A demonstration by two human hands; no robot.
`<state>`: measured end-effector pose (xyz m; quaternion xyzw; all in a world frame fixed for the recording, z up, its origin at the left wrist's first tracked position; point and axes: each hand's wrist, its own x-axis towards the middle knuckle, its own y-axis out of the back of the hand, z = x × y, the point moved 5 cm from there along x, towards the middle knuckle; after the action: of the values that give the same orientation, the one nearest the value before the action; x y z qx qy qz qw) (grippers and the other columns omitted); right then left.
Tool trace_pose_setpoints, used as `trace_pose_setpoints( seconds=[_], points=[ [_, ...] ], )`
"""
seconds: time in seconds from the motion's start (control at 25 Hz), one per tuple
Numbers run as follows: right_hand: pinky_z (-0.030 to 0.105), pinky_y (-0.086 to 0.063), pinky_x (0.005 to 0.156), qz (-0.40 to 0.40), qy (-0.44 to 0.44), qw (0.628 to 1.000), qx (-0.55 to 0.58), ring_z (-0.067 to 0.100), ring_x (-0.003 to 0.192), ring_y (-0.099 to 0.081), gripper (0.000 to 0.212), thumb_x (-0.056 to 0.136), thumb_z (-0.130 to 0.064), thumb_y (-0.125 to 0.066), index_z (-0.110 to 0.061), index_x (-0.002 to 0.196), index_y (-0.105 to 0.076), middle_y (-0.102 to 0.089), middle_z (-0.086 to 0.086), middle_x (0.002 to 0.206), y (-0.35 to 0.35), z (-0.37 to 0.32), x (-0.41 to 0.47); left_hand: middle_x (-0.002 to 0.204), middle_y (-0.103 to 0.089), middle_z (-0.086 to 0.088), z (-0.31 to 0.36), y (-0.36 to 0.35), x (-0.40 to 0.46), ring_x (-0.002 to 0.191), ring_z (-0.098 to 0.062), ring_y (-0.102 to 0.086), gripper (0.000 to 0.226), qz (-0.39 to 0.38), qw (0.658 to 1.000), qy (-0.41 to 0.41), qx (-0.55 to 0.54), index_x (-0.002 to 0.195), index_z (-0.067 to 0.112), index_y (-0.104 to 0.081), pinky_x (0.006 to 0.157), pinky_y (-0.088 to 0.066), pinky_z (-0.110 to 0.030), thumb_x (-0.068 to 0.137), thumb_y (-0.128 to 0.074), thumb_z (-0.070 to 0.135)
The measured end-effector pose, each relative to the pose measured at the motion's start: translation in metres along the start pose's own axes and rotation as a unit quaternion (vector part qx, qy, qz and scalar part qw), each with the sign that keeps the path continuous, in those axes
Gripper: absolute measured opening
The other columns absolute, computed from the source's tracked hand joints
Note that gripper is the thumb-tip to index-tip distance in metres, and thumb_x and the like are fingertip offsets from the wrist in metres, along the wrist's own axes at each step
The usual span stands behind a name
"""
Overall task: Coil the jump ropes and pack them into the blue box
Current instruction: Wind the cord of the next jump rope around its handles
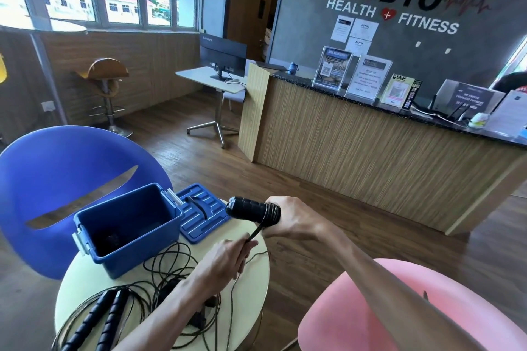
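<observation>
An open blue plastic box (128, 226) with grey side latches stands on a small round pale table (256, 268), and everything else sits in relation to it. Just to the right of the box, raised above the table, the right hand (291, 215) is clenched around a black ribbed jump-rope handle (251, 209), with turns of cord wound round the handle beside the fist. Below that handle and nearer the camera than the box, the left hand (228, 256) pinches the thin black cord (255, 232) that runs up to the handle. In front of the box, loose black jump ropes (168, 268) lie tangled on the tabletop, with two more black ribbed handles (98, 319) lying side by side at the near left. Behind the box to the right, the flat blue lid (204, 216) rests on the table. A blue moulded chair (57, 179) stands behind the box, and a pink chair (370, 319) is well to its right.
</observation>
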<state>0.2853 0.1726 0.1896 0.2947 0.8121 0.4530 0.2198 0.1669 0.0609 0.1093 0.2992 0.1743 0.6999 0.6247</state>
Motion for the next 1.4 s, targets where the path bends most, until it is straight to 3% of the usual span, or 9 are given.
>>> trace_pose_setpoints(
  seconds=[0.32, 0.48, 0.56, 0.64, 0.8, 1.0, 1.16, 1.28, 1.4],
  points=[
    [0.038, -0.053, 0.073, -0.03, 0.071, 0.997, 0.007, 0.01, 0.078, -0.064, 0.043, 0.067, -0.056, -0.081, -0.025, 0.09, -0.063, -0.069, -0.007, 0.084, -0.005, -0.024, -0.019, 0.107, -0.058, -0.012, 0.008, 0.02, 0.029, 0.093, -0.025, -0.057, 0.029, -0.052, 0.989, -0.027, 0.135, 0.125, 0.007, -0.052, 0.088, -0.048, -0.042, 0.1, -0.042, 0.018],
    [0.018, -0.042, 0.062, -0.029, 0.115, 0.993, -0.008, -0.002, 0.067, -0.058, 0.028, 0.075, -0.043, -0.082, -0.047, 0.079, -0.054, -0.062, -0.022, 0.071, -0.007, -0.032, -0.029, 0.14, -0.049, 0.006, 0.0, 0.036, 0.032, 0.127, -0.002, -0.042, 0.045, -0.084, 0.99, -0.025, 0.113, 0.141, 0.024, -0.046, 0.113, -0.027, -0.016, 0.097, -0.051, 0.02],
    [0.016, -0.039, 0.061, -0.041, 0.13, 0.99, -0.031, -0.003, 0.065, -0.057, 0.03, 0.075, -0.045, -0.082, -0.044, 0.078, -0.053, -0.061, -0.023, 0.07, -0.01, -0.038, -0.034, 0.137, -0.055, -0.009, 0.004, 0.044, 0.035, 0.129, -0.004, -0.042, 0.039, -0.091, 0.976, -0.115, 0.163, 0.134, 0.012, -0.054, 0.112, -0.021, -0.01, 0.098, -0.051, 0.027],
    [0.024, -0.046, 0.063, -0.061, 0.15, 0.985, -0.063, 0.003, 0.067, -0.059, 0.032, 0.073, -0.052, -0.08, -0.036, 0.084, -0.055, -0.064, -0.015, 0.075, -0.018, -0.043, -0.041, 0.115, -0.066, -0.017, 0.005, 0.052, 0.042, 0.115, -0.02, -0.055, 0.066, -0.097, 0.956, -0.169, 0.221, 0.111, 0.0, -0.061, 0.105, -0.04, -0.029, 0.099, -0.031, 0.057],
    [0.029, -0.045, 0.063, -0.074, 0.12, 0.973, -0.185, 0.013, 0.069, -0.059, 0.04, 0.072, -0.066, -0.072, -0.034, 0.082, -0.05, -0.062, -0.011, 0.075, -0.029, -0.043, -0.041, 0.093, -0.061, -0.005, 0.021, 0.072, 0.064, 0.096, -0.028, -0.061, 0.081, -0.094, 0.922, -0.145, 0.346, 0.09, 0.008, -0.056, 0.085, -0.049, -0.044, 0.087, -0.008, 0.073],
    [0.036, -0.045, 0.068, -0.056, 0.078, 0.962, -0.257, 0.031, 0.084, -0.066, 0.066, 0.071, -0.081, -0.064, -0.025, 0.103, -0.052, -0.07, 0.005, 0.091, -0.031, -0.029, -0.023, 0.082, -0.061, -0.001, 0.073, 0.066, 0.061, 0.081, -0.024, -0.06, 0.022, -0.116, 0.879, -0.168, 0.431, 0.08, 0.017, -0.055, 0.077, -0.051, -0.039, 0.095, -0.043, 0.026],
    [0.038, -0.045, 0.074, 0.0, 0.04, 0.968, -0.25, 0.036, 0.098, -0.066, 0.059, 0.079, -0.067, -0.065, -0.029, 0.121, -0.049, -0.071, 0.011, 0.105, -0.024, -0.02, -0.014, 0.098, -0.067, -0.003, 0.105, 0.057, 0.044, 0.093, -0.025, -0.065, 0.022, -0.084, 0.815, -0.12, 0.561, 0.091, 0.017, -0.063, 0.068, -0.044, -0.033, 0.091, -0.046, 0.003],
    [0.037, -0.049, 0.078, 0.054, 0.006, 0.97, -0.236, 0.034, 0.103, -0.066, 0.052, 0.081, -0.06, -0.06, -0.036, 0.126, -0.052, -0.073, 0.007, 0.109, -0.012, -0.014, -0.003, 0.11, -0.059, -0.007, 0.11, 0.039, 0.03, 0.099, -0.025, -0.062, 0.026, -0.067, 0.827, -0.064, 0.555, 0.11, 0.013, -0.055, 0.065, -0.037, -0.032, 0.093, -0.04, 0.001],
    [0.038, -0.051, 0.084, 0.11, -0.017, 0.97, -0.214, 0.032, 0.106, -0.067, 0.062, 0.081, -0.062, -0.056, -0.042, 0.139, -0.048, -0.073, 0.005, 0.114, 0.001, -0.009, 0.003, 0.104, -0.057, -0.006, 0.102, 0.031, 0.014, 0.093, -0.027, -0.063, 0.017, 0.003, 0.922, 0.015, 0.387, 0.105, 0.015, -0.047, 0.065, -0.04, -0.034, 0.096, -0.037, 0.006]
  ],
)
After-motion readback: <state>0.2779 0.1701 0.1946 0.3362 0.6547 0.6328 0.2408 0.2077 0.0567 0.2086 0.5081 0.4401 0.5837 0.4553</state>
